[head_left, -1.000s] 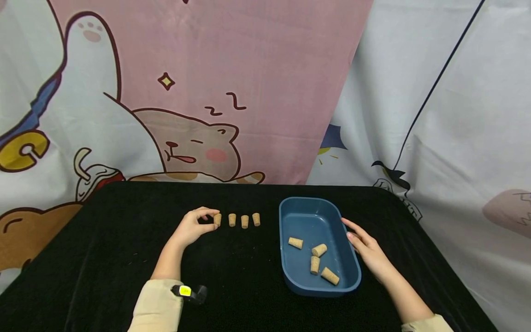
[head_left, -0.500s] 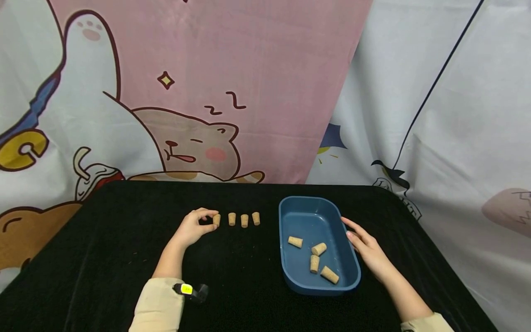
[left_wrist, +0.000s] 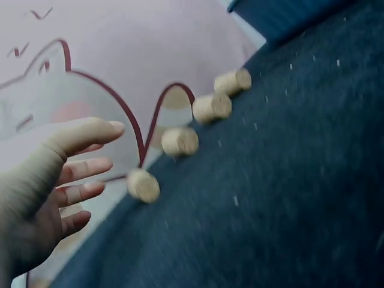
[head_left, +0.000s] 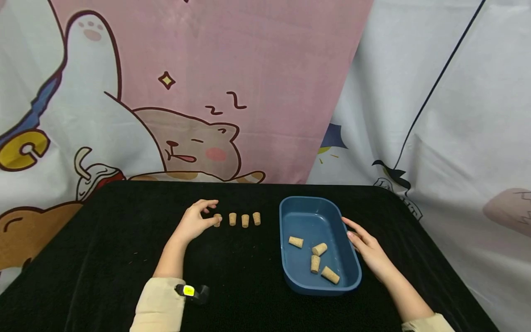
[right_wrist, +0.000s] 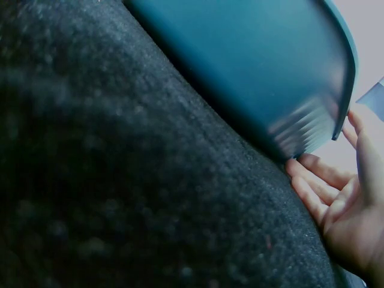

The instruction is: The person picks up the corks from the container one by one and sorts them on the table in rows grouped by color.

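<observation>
My left hand [head_left: 194,223] is beside the leftmost cork [head_left: 217,223] of a row on the black cloth. Its thumb and fingers are spread apart, and in the left wrist view a gap separates the hand from that cork [left_wrist: 143,186]. Several corks stand upright in this row, among them a second cork [head_left: 233,219] and the rightmost cork [head_left: 256,218]. At the right, my right hand [head_left: 370,253] touches the outer side of a blue plastic tub [head_left: 303,220]. In the right wrist view the fingers [right_wrist: 318,180], fairly straight, meet the tub's lower edge.
Several corks lie inside the tub, one cork [head_left: 296,242] at its left side. Black cloth [head_left: 232,276] covers the table. A printed curtain [head_left: 269,92] hangs behind it. A dark device with a lit yellow screen [head_left: 188,291] sits on the left wrist.
My left fingers have lifted and spread off the leftmost cork they were pinching, and that cork stays standing in the row. The right hand and tub have not visibly moved.
</observation>
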`<state>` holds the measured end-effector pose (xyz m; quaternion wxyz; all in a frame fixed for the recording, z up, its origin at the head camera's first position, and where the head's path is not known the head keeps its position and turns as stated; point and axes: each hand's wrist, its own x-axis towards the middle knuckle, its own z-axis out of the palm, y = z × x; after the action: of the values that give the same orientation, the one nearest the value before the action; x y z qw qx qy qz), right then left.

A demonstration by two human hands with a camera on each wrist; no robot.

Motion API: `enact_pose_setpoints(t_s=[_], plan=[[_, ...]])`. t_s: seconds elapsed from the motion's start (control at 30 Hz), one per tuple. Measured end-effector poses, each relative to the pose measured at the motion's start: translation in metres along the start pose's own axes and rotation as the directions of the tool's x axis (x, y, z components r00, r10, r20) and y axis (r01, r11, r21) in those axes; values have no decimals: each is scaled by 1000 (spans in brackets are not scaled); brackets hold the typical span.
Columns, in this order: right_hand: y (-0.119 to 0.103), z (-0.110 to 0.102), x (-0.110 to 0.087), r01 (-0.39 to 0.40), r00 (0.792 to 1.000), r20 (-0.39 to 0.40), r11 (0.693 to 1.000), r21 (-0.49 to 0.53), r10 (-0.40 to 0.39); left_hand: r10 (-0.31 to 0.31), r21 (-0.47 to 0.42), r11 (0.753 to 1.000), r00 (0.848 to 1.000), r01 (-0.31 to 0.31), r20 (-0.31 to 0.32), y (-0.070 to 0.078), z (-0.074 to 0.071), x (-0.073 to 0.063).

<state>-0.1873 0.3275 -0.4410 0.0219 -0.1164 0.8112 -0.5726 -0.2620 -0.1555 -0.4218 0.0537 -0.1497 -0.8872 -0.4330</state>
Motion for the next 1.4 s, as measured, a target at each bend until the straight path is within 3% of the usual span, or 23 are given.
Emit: enact_pose_setpoints(t_s=[0.13,0.3,0.57,0.7,0.83,1.0,1.17,1.4], plan=[[0,-1,-1,-1,1000,-2,1000,0,1,66,-4,998,997,-66,-26,23,-1,4],[0,-1,-1,-4,1000,-6,1000,-10,4,166,-50,985,986,-166,1,53,6,7],[-1,0,0,-9,1000,-6,1000,-4,9,297,-130,950,952,-285,80,93,23,4],[-1,1,1,11,1000,9,1000,-1,-11,357,-152,929,925,-336,134,110,31,1],[-1,0,1,21,1000,13,1000,3,-21,408,-136,912,882,-386,235,127,40,3],[0,-2,1,20,1000,9,1000,5,-20,451,-101,887,799,-451,397,144,52,17],[2,-2,0,20,1000,10,1000,11,-20,459,-82,867,720,-492,521,149,66,33],[3,-2,0,31,1000,3,999,12,-31,417,-54,863,650,-502,635,152,86,53]])
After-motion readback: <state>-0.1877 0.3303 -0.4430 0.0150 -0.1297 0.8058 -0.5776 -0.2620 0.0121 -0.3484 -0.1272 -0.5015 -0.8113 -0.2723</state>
